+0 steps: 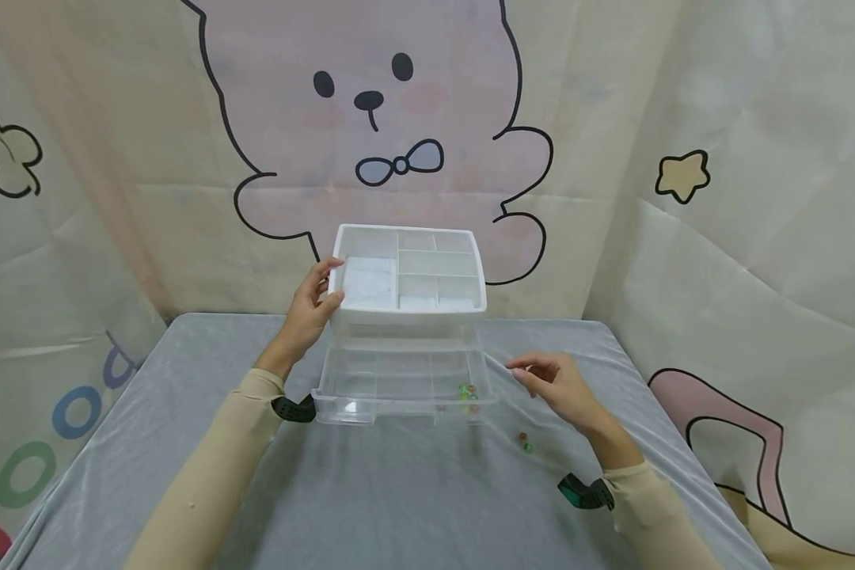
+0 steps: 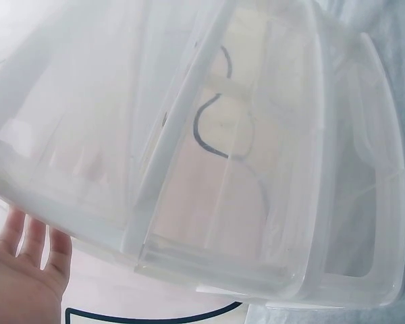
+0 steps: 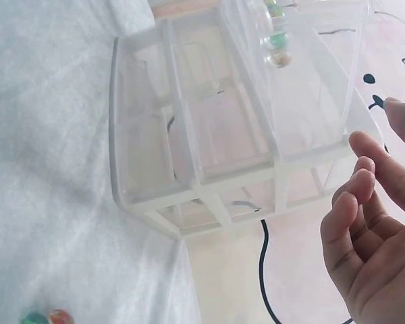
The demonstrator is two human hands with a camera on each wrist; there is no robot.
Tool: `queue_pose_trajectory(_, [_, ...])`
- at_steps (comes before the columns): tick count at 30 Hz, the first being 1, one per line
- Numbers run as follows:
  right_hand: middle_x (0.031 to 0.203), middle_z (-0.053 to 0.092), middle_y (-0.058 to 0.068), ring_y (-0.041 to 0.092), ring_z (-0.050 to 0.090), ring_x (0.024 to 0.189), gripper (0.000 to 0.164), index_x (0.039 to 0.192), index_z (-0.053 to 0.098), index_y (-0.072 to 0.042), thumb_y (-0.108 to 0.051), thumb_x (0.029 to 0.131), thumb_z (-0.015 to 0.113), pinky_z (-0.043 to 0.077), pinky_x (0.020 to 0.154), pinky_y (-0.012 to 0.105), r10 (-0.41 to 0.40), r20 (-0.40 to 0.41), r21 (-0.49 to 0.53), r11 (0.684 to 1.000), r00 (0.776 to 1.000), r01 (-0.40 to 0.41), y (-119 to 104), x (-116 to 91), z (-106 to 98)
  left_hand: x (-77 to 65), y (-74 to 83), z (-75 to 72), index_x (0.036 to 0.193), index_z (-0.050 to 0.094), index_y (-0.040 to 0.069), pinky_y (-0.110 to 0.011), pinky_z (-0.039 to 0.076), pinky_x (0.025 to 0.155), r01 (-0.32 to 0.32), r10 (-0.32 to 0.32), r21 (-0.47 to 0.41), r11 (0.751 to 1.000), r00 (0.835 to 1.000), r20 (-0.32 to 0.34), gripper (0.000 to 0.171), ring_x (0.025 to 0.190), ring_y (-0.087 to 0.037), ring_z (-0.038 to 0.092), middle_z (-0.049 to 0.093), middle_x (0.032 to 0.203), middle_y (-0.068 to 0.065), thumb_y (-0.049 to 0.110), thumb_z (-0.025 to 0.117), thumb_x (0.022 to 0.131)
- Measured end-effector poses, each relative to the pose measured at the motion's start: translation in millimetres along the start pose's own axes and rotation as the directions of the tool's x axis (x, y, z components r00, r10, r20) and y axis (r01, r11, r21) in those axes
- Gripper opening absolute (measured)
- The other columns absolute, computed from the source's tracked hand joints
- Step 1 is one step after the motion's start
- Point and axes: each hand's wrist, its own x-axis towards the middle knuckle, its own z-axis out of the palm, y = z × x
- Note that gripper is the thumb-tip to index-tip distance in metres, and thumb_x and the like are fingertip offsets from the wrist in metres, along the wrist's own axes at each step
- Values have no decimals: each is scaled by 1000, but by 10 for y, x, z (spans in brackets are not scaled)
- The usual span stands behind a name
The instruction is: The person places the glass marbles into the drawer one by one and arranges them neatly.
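A clear plastic drawer organizer with a white compartment top (image 1: 433, 263) stands on the table, its upper drawer (image 1: 404, 386) pulled out toward me. My left hand (image 1: 312, 305) holds the organizer by the left side of its top, thumb and fingers at the rim. In the drawer's right compartment lie several glass marbles (image 1: 468, 391), with green and orange showing. To the right of the drawer my right hand (image 1: 557, 388) hovers, fingers loosely bent and thumb apart from them in the right wrist view, holding nothing.
Two more marbles (image 1: 524, 442) lie on the grey cloth-covered table (image 1: 399, 499), in front and to the right of the drawer. Behind the organizer hangs a curtain (image 1: 435, 103) with a cartoon bear. Further curtains close off both sides.
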Motion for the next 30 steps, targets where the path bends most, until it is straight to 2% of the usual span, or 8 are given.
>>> queue_pose_trajectory(4, [71, 53, 3, 9, 47, 56, 19, 112, 70, 7, 0, 99, 58, 39, 49, 30, 13, 3, -8, 1000, 1000, -13, 69, -55, 4, -10, -3, 4, 150, 37, 12, -21, 46, 84, 2, -2, 0, 1000, 1000, 1, 51, 123, -22, 46, 36, 152, -16, 8, 51, 101])
queue_pose_trajectory(9, [72, 54, -1, 9, 48, 57, 20, 114, 70, 5, -3, 100, 58, 38, 49, 29, 67, 7, -21, 998, 998, -67, 153, -129, 4, -12, 5, 10, 150, 37, 13, -20, 47, 83, 6, -6, 3, 1000, 1000, -3, 51, 123, -23, 47, 36, 152, -16, 8, 51, 101])
queue_pose_trajectory(13, [74, 54, 2, 10, 50, 59, 21, 114, 70, 6, -4, 100, 58, 41, 51, 29, 99, 23, -26, 995, 995, -99, 237, -193, 13, -12, 8, 14, 150, 37, 13, -20, 48, 83, 5, -5, 2, 1000, 1000, -1, 51, 123, -25, 47, 36, 151, -17, 8, 51, 101])
queue_pose_trajectory(18, [75, 56, -1, 10, 52, 61, 23, 117, 70, 5, -8, 101, 59, 44, 56, 27, 173, 53, -26, 985, 983, -172, 375, -273, 25, -16, 0, 10, 150, 38, 13, -20, 47, 84, 6, -6, 4, 1000, 1000, -2, 51, 125, -26, 46, 35, 153, -16, 8, 51, 101])
queue_pose_trajectory(22, [77, 58, -5, 19, 55, 63, 27, 119, 68, 7, -10, 101, 59, 46, 59, 30, 211, 87, -23, 977, 974, -210, 495, -336, 27, -15, -9, 4, 150, 38, 13, -21, 46, 84, 9, -9, 6, 1000, 1000, -4, 51, 126, -27, 46, 35, 153, -16, 8, 51, 101])
queue_pose_trajectory(26, [77, 63, 7, 23, 54, 62, 30, 121, 65, 12, -9, 100, 60, 48, 59, 34, 210, 127, -24, 978, 969, -209, 610, -391, 11, -4, -6, 5, 150, 38, 14, -22, 45, 86, 11, -11, 11, 1000, 1000, -7, 51, 127, -27, 45, 35, 153, -15, 9, 51, 101])
queue_pose_trajectory(30, [98, 69, 28, 17, 63, 68, 33, 124, 64, 12, -10, 100, 61, 51, 62, 33, 247, 178, -48, 969, 952, -243, 722, -438, -28, 3, 12, 10, 150, 38, 14, -22, 45, 86, 18, -18, 6, 1000, 1000, -9, 51, 129, -28, 45, 35, 153, -16, 9, 51, 101])
